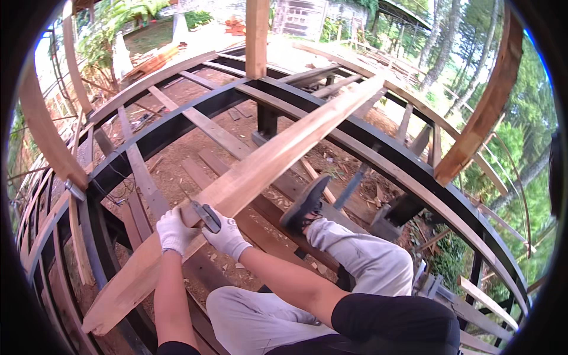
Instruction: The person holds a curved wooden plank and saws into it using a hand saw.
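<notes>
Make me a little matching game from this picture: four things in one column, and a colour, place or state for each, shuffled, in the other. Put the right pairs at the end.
Things:
1. long beam
2. shoe
3. hand tool
4. trousers

Descriptions:
A. black and laced up
B. pale grey, bent at the knee
C. bare wood, slanting across the picture
D. in the right hand, which wears a white glove

Right pairs: 1-C, 2-A, 3-D, 4-B
</notes>
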